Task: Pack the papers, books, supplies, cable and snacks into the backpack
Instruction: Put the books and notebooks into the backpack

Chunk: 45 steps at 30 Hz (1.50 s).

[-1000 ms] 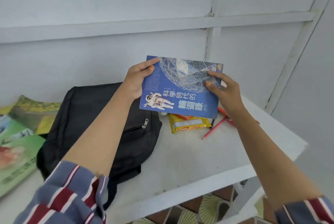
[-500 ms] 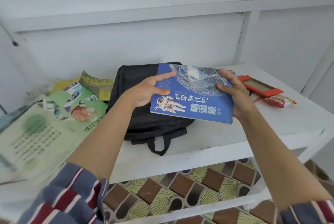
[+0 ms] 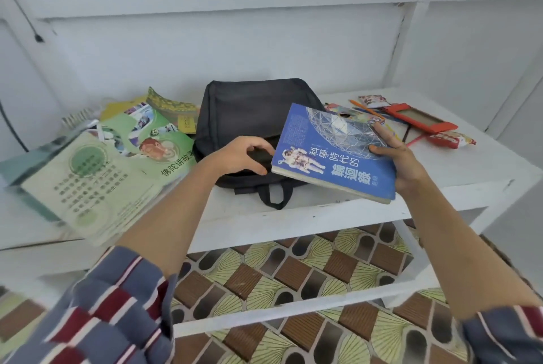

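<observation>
A black backpack (image 3: pixel 252 110) lies flat in the middle of the white table (image 3: pixel 323 210), its carry loop hanging toward the front edge. My right hand (image 3: pixel 396 154) grips the right edge of a blue book (image 3: pixel 329 154) with an astronaut on the cover, holding it tilted above the bag's right side. My left hand (image 3: pixel 244 154) is off the book and has its fingers curled on the backpack's front flap near the opening.
Green booklets and papers (image 3: pixel 97 175) are spread across the table's left. At the back right lie a red frame (image 3: pixel 417 121), pencils (image 3: pixel 367 110) and snack packets (image 3: pixel 452 140). Patterned floor tiles show below the table's front edge.
My left hand let go of the blue book and moved down onto the backpack's flap. The right hand alone holds the book now, lower and further right. The view tilted down.
</observation>
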{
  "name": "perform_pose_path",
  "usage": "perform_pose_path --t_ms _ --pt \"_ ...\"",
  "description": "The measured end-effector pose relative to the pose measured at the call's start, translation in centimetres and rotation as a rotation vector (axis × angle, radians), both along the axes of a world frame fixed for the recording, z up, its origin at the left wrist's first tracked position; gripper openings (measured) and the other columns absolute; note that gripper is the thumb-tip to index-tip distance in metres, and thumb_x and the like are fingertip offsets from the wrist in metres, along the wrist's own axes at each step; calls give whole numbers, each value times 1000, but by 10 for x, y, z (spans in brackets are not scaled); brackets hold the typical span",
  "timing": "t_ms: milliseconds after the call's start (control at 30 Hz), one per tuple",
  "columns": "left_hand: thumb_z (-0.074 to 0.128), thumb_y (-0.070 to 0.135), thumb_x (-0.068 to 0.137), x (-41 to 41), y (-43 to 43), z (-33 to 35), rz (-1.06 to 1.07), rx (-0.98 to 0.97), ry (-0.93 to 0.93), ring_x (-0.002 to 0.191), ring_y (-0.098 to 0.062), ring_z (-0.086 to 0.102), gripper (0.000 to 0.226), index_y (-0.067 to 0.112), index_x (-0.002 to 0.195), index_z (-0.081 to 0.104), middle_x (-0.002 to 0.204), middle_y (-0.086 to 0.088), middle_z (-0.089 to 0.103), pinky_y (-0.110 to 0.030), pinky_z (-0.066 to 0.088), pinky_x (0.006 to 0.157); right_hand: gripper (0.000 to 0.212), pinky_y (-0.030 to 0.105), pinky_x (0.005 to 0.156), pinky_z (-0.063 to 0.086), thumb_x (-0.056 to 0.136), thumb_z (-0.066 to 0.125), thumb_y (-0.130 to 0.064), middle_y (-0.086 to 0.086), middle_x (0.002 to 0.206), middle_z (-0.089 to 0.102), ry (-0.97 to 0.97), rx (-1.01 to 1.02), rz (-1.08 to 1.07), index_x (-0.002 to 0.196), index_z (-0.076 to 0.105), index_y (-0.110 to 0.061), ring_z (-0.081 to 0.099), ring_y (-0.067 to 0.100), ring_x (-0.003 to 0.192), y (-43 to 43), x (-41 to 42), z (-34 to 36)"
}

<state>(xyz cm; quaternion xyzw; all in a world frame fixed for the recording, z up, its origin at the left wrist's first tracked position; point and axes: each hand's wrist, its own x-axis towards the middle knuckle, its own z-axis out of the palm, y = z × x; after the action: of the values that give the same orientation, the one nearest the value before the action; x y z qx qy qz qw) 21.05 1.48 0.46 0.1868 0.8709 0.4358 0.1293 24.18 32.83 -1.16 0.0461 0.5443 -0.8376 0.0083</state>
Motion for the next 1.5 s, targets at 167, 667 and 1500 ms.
perform_pose_path --t_ms 167,667,1500 --pt "67 -1 79 -3 9 -10 -34 -378 98 128 -18 36 39 29 103 67 136 0 42 -27 30 100 54 27 61 58 89 47 2 -8 133 50 -54 50 41 135 47 -28 71 13 79 13 10 -5" --pt "37 -5 94 -51 13 30 302 -345 702 100 -30 55 44 18 117 66 112 -13 58 -39 45 85 56 36 65 58 82 52 -1 1 137 48 -108 56 252 129 49 -31 69 27 88 23 1 -14" --pt "67 23 78 -103 -17 -14 -96 -498 623 99 -18 60 54 32 128 47 120 4 61 -32 47 82 50 31 54 58 87 51 0 1 117 63 -157 36 121 123 54 -35 71 23 73 10 -70 -12"
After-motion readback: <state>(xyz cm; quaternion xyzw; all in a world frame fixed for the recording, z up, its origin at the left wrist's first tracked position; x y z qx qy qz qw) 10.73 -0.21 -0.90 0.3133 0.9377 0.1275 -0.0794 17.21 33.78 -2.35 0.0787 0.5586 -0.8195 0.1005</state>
